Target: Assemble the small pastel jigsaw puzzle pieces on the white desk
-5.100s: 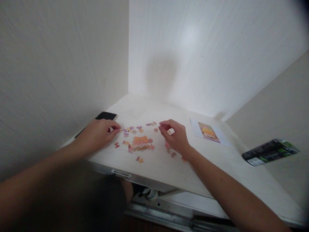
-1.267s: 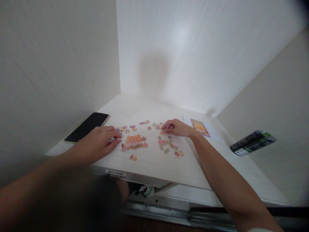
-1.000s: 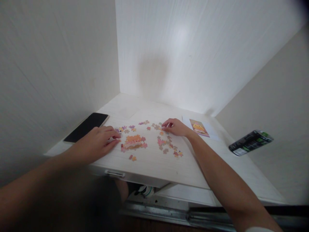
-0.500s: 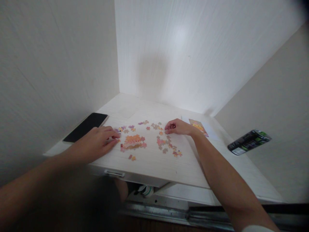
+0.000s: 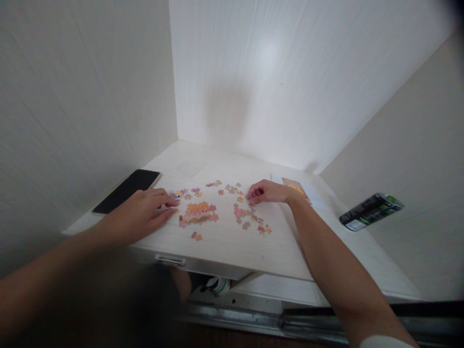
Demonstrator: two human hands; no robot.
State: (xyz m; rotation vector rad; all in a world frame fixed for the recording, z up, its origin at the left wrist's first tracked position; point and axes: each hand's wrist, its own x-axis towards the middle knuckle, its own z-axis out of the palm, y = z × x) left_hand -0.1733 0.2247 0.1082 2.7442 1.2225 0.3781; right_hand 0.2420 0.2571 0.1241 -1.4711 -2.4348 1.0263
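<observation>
On the white wood-grain desk, the left hand lay flat with fingers spread, just beside the joined orange-and-pink puzzle section. The right hand rested with fingers curled among the loose pink and orange puzzle pieces; whether it gripped one could not be told.

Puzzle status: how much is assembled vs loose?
Done: one small joined cluster on the desk. In hand: right hand fingers a loose piece; left hand rests flat beside the cluster. Left: most loose pieces, still scattered. Reference picture lies behind the right hand.
</observation>
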